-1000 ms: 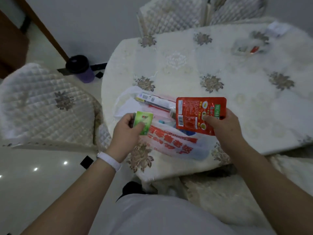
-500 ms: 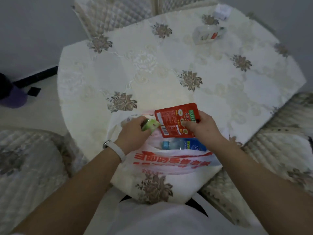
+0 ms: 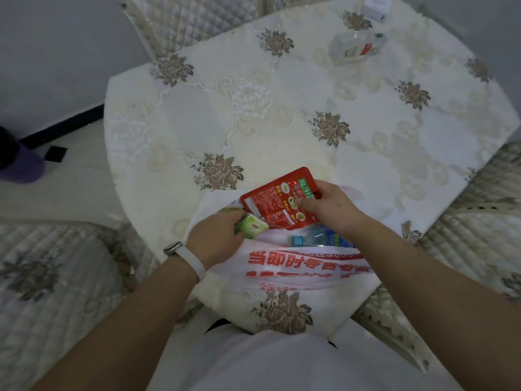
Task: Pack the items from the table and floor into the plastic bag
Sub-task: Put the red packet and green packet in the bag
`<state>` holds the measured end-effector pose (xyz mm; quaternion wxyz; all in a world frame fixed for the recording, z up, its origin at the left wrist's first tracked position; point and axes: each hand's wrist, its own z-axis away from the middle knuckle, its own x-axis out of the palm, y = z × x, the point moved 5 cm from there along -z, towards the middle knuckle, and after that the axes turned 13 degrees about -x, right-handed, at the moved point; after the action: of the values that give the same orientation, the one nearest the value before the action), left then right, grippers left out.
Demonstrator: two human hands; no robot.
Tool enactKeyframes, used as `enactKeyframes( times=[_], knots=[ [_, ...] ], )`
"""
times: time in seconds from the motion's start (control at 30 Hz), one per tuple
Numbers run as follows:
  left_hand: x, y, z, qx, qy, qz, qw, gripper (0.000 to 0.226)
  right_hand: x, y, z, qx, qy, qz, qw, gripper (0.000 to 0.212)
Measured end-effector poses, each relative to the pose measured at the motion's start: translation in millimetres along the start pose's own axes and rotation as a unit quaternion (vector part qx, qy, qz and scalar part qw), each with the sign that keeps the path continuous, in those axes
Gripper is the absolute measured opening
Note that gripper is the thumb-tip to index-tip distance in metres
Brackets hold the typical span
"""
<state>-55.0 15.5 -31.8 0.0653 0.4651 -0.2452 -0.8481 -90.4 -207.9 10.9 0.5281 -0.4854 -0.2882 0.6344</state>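
Note:
A white plastic bag [image 3: 296, 270] with red lettering lies at the table's near edge, its mouth open toward the far side. My right hand [image 3: 328, 206] grips a red snack pouch [image 3: 277, 200], the pouch's lower end inside the bag's mouth. My left hand [image 3: 215, 235] holds a small green packet [image 3: 251, 227] at the mouth's left side. A water bottle with a blue cap [image 3: 318, 239] lies inside the bag, seen through the opening.
The round table [image 3: 253, 108] has a cream floral cloth. A clear packet [image 3: 356, 48] and a small white box [image 3: 376, 7] lie at its far right. Quilted chairs stand at left [image 3: 50, 277], right [image 3: 479, 235] and far side [image 3: 197, 21]. A purple bin [image 3: 19, 162] stands on the floor.
The view swung left, centring on the table. Both hands lowered their items to the bag's mouth; the red pouch now dips inside and the bottle shows in the opening.

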Motion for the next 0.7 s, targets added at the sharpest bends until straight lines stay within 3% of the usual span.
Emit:
enactKeyframes(
  times=[0.17,0.33,0.6,0.7],
  knots=[
    [-5.6,-6.7,4.4,-0.009,0.023,-0.031,0.999,0.037,10.0,24.3,4.6,0.042,-0.059,0.162,0.984,0.03],
    [-5.0,-0.9,12.8,0.004,0.039,-0.002,0.999,0.04,34.8,9.7,-3.9,-0.048,-0.093,0.376,0.921,0.031],
    [3.9,9.2,17.8,0.018,0.04,0.036,0.998,0.05,20.4,35.1,3.2,0.026,-0.099,0.485,0.869,0.018],
    [5.4,21.0,19.2,0.04,0.039,0.035,0.998,0.051,12.8,37.9,14.2,0.024,-0.063,0.469,0.881,0.025]
  ],
)
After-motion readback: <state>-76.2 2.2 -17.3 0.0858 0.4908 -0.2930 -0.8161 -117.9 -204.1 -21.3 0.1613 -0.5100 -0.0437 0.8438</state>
